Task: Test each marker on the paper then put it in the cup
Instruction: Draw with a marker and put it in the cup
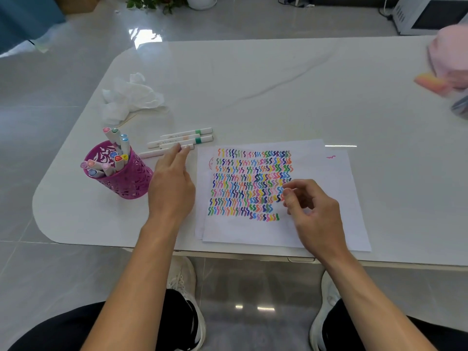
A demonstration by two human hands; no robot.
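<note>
A magenta cut-out cup (124, 178) stands at the table's left front and holds several white markers with coloured caps. Several more white markers (186, 139) lie side by side on the table, just left of the paper. My left hand (172, 183) reaches toward them, its fingertips touching the nearest marker; it grips nothing. White paper (316, 224) covered with rows of coloured squiggles lies in front of me. My right hand (312, 211) hovers over the paper's right side, fingers loosely curled, with nothing visible in it.
Crumpled white tissue (129, 97) lies behind the cup. At the far right edge of the white table (278, 84) a person in pink (450, 54) is partly in view with blurred orange and grey things. My knees and white shoes show below the table.
</note>
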